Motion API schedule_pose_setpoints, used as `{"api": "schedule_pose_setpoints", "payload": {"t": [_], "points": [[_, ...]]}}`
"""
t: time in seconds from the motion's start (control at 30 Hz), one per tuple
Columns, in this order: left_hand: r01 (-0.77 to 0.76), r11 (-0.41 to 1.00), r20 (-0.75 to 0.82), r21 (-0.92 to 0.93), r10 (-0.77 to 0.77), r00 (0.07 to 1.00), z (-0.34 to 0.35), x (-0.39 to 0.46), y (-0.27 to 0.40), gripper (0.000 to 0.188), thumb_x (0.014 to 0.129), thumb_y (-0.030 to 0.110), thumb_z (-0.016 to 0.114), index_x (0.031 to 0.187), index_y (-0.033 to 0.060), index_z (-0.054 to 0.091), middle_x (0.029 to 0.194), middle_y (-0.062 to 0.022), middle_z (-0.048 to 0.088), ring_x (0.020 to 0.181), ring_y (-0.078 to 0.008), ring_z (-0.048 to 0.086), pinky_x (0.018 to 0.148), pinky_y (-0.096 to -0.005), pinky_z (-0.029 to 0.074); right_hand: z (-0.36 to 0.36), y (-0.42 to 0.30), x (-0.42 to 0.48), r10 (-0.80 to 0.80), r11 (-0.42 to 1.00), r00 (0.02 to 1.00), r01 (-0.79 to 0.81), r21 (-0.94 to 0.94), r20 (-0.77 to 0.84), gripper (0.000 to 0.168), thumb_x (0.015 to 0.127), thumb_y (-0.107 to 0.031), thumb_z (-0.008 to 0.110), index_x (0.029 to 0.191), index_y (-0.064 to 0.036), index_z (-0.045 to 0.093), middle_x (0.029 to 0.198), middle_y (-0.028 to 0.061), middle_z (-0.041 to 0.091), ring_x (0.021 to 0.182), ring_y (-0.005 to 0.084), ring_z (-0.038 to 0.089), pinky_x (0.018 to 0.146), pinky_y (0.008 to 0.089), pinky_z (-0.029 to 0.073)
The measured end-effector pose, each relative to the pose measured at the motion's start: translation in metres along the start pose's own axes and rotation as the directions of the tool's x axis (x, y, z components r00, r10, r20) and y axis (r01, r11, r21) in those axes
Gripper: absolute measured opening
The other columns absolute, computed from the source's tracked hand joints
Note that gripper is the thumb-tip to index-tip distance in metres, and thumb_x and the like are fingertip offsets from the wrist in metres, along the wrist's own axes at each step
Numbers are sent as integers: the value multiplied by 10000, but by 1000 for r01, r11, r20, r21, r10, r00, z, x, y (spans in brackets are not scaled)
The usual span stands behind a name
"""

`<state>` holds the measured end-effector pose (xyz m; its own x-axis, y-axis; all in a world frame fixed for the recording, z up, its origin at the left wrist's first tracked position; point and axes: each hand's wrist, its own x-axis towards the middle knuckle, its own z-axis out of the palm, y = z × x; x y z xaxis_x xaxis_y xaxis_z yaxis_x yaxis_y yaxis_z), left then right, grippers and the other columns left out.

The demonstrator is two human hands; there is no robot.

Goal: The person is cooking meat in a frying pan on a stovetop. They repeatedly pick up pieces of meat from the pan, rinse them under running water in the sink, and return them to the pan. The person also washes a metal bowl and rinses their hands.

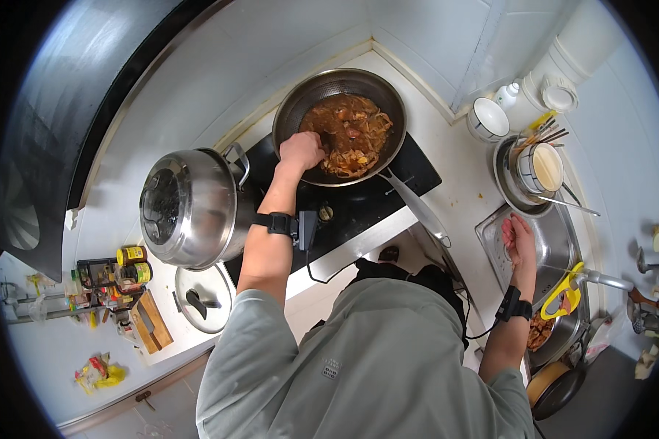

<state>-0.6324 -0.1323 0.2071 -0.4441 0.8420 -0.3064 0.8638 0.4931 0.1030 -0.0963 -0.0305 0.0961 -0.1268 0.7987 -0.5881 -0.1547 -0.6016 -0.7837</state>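
Note:
My left hand (303,150) reaches over the near-left rim of a metal frying pan (408,123). Its fingertips are down at the edge of brown stewed food with sauce (357,131); whether they pinch something is hidden. The pan rests on a black cooktop (329,211), its long metal handle pointing towards the sink. My right hand (518,236) hangs over the steel sink (552,249), palm partly up and fingers loosely curled, with nothing seen in it. Just beyond it, a metal bowl (503,184) holds a patterned bowl (549,164) and several chopsticks (543,131).
A large lidded steel pot (197,208) stands left of my left forearm. A glass lid (203,299), a wooden block (151,322) and several jars (132,263) lie farther left. At the right are a faucet (609,281), a yellow-handled tool (563,293) and another pan (557,389).

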Motion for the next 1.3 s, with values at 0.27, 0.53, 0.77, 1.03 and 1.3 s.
{"api": "schedule_pose_setpoints", "payload": {"t": [0.27,0.53,0.77,1.03,1.3], "points": [[-158,934,-98,-319,133,986,30,6,17,281,751,252,661,938,42,674,850,-164,663,829,-310,637,753,-372,489,-2,-2,7,7,1000,1000,-7,11,-2,293,921,-154,551,1192,-46,523,888,40,655,690,95,633,563,213,521],[189,394,267,-900,156,951,50,23,25,220,827,227,633,921,28,632,811,-42,681,583,-77,515,507,-241,423,-12,4,-3,24,1000,999,-23,17,-47,287,920,-160,557,1185,-52,534,878,40,661,701,98,643,562,213,522],[427,170,411,-888,-121,903,39,24,21,223,869,158,537,1071,83,598,807,14,677,532,-27,478,457,-199,372,-60,17,1,22,992,998,-14,125,-60,284,916,-165,565,1178,-57,545,873,40,664,703,105,647,551,223,521],[303,380,294,-874,-82,952,58,33,43,201,840,220,593,1002,118,653,788,13,666,599,-40,524,489,-212,380,-2,-11,-2,-13,1000,999,14,-6,48,302,916,-147,565,1198,-43,536,924,44,653,728,92,624,581,202,503],[127,873,87,-472,-97,991,36,25,56,365,771,328,592,1010,69,686,1067,-165,646,1031,-307,598,886,-382,462,56,-51,-3,-80,983,993,92,-157,83,290,915,-138,565,1185,-34,539,926,37,639,725,80,609,583,182,483]]}}
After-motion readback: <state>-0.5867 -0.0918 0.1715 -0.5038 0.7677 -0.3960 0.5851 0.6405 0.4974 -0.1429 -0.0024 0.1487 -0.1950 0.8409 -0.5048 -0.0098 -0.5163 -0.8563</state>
